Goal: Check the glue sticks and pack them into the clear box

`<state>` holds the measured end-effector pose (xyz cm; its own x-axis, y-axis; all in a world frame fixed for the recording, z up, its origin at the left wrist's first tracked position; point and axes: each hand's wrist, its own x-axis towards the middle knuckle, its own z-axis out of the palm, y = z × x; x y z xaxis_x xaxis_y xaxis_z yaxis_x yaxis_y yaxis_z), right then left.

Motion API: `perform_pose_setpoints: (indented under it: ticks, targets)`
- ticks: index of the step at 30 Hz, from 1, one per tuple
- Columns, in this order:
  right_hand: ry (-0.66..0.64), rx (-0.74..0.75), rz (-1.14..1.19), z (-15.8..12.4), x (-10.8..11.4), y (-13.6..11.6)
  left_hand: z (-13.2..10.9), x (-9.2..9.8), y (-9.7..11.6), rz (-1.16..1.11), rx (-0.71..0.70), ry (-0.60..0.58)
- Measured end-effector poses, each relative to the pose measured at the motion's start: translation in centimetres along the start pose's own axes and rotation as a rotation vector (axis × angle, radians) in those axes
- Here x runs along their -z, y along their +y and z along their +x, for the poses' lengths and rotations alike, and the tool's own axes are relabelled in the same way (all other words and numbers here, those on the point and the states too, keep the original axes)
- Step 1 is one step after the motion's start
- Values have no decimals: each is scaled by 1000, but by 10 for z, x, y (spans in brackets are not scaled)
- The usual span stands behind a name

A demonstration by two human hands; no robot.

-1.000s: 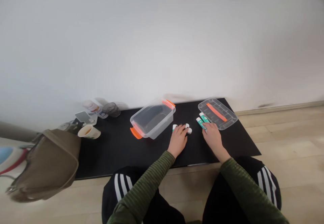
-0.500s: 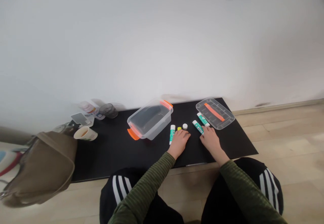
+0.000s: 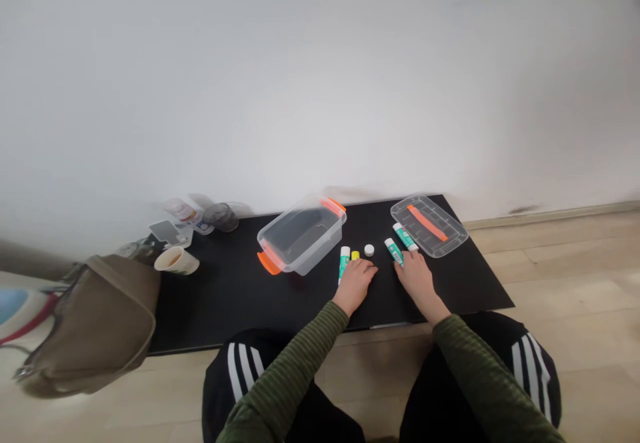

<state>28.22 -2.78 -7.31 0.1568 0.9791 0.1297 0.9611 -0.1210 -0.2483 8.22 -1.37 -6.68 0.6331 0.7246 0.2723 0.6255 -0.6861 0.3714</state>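
Both hands rest palm down, well apart, near the front of a black rectangular table [image 3: 220,309], fingers loosely bent. Under the left hand [image 3: 356,284] lies something with a bright yellow round end [image 3: 355,255]; the fingers cover the rest, so whether they grip it is impossible to say. Just left of that hand, a green-and-white cylindrical glue stick [image 3: 345,259] lies with its long axis running away from the wearer. Between the hands, slightly ahead and nearer the left, sits a small white round cap-like piece [image 3: 369,250]. At the right hand's [image 3: 417,277] fingertips are two more sticks, a nearer green-and-white tube [image 3: 393,250] and a farther green-and-white tube [image 3: 405,236], both slanting ahead and leftward; the nearer one's close end is hidden, and contact or hold is hard to judge. Ahead of the right hand lies a clear plastic lid with an orange handle [image 3: 429,224]; ahead and left of the left hand stands a clear plastic box with orange latches [image 3: 319,251], its bottom too hazy to make out
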Motion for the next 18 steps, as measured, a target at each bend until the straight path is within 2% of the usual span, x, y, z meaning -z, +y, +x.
perform_pose_setpoints:
  ticks: [3,6,8,11,14,18]
  targets:
    - [-5,-31,93,1,0,0,0,6,-1,-37,40,22]
    - [7,-43,271,2,4,0,1,14,-3,-216,128,101]
    - [11,-20,420,0,9,-3,3,19,-6,-416,239,192]
    - [-7,41,623,-7,17,-9,5,25,-10,-794,481,330]
    - [-51,95,725,-16,24,-16,5,28,-13,-1188,679,395]
    - [-104,161,749,-24,27,-24,4,32,-14,-1565,733,456]
